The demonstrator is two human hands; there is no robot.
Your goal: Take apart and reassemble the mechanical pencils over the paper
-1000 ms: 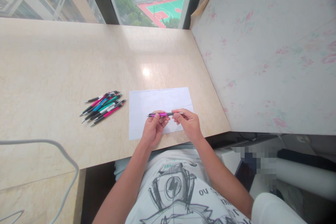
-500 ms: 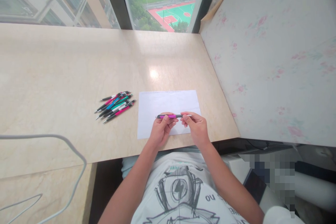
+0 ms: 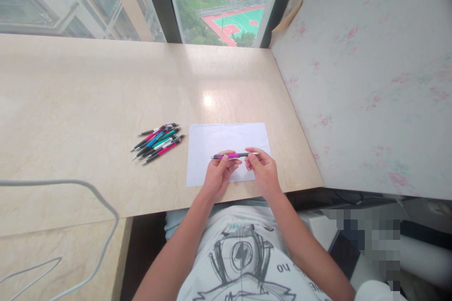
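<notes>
A purple and dark pen [image 3: 233, 155] is held level above a white sheet of paper [image 3: 212, 143] near the table's front edge. My left hand [image 3: 218, 176] pinches the pen's purple half, fingers closed around it. My right hand [image 3: 263, 171] pinches the dark half, and a thin silver end sticks out past its fingers. Left of the paper lies a loose pile of several pens [image 3: 158, 141] in pink, blue, green and black, untouched by either hand.
The beige marble table [image 3: 88, 99] runs far to the left and back to a window. A floral-papered wall [image 3: 360, 70] closes off the right side. A grey cable [image 3: 88, 188] loops over the table's front left.
Both hands keep the same pinch on the pen. The camera view has shifted slightly, so everything sits a little further right in the picture.
</notes>
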